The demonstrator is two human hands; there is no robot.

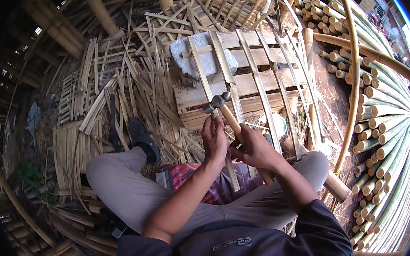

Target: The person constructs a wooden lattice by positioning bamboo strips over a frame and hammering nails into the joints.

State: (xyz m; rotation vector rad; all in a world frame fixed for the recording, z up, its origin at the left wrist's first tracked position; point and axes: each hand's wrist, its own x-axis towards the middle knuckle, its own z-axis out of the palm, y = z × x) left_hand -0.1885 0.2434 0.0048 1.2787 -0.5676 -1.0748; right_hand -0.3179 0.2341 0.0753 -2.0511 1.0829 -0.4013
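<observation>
My right hand [256,148] is closed round the wooden handle of a hammer [234,121]. The hammer's metal head lies over a bamboo slat [200,70], just above my left fingers. My left hand [214,138] is closed on that slat, its fingertips together; whether a nail is pinched there is too small to tell. The slat's near end comes down over my lap. Several more slats [253,70] run beside it in a spaced row, across a wooden crate-like stand [197,97]. A pale stone block [179,57] sits on the stand, partly under the slats.
Loose bamboo strips [128,86] cover the ground ahead and to the left, with slatted panels [72,147] among them. Stacked bamboo poles [385,127] fill the right side. A bent pole [354,66] curves down in front of them. A thick bamboo piece [337,188] lies by my right knee.
</observation>
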